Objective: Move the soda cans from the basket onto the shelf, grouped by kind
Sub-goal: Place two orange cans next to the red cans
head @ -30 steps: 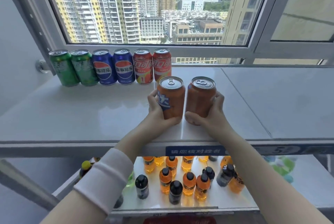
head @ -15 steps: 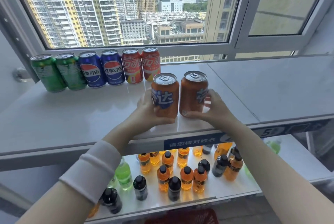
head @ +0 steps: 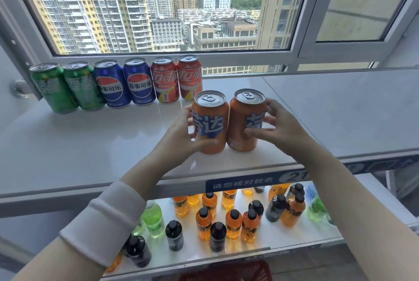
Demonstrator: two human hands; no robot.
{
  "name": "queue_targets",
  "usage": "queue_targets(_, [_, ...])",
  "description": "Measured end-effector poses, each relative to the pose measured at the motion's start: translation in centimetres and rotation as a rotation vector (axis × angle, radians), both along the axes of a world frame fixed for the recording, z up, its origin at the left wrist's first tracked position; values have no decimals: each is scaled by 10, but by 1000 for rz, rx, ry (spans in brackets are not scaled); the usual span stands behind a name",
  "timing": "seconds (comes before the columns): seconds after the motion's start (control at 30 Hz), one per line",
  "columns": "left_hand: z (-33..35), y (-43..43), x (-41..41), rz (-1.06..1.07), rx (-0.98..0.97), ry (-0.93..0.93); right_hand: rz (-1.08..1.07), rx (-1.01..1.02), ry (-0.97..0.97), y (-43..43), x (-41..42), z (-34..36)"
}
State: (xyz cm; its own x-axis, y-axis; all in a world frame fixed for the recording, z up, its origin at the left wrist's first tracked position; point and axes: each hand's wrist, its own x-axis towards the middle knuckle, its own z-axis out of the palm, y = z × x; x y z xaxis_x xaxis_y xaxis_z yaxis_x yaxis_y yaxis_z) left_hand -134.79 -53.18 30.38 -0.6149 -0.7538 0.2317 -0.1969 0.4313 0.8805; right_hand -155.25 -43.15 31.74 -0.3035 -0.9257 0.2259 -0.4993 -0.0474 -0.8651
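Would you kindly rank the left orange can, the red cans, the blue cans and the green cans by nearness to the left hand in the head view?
1. left orange can: gripped by the left hand.
2. red cans: behind it, at the row's right end.
3. blue cans: further left.
4. green cans: far left end.

The left orange metal can (head: pixel 210 122) and right orange metal can (head: pixel 246 122) carry blue bands with white characters and have silver tops. On the glossy white shelf (head: pixel 90 144), the green metal cans (head: pixel 54 89) show pale blurred lettering. The blue metal cans (head: pixel 112 86) bear red-white-blue roundels, and the red metal cans (head: pixel 164 80) have white script.
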Motion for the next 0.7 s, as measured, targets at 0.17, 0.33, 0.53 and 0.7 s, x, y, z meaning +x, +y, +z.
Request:
queue_targets(0.17, [6,1,-6,54,-33,27,-5,-42,-87,-4,-9,1])
queue_targets(0.33, [15,-21,-30,79,-13,18,-37,-57,-141,-27,-26,4])
queue_targets(0.53, [22,-61,-74,148,-31,12,-27,-50,-177,-73,-61,11])
queue_targets(0.7, [20,-81,-94,161,-13,-10,-22,-35,-186,-97,-82,8])
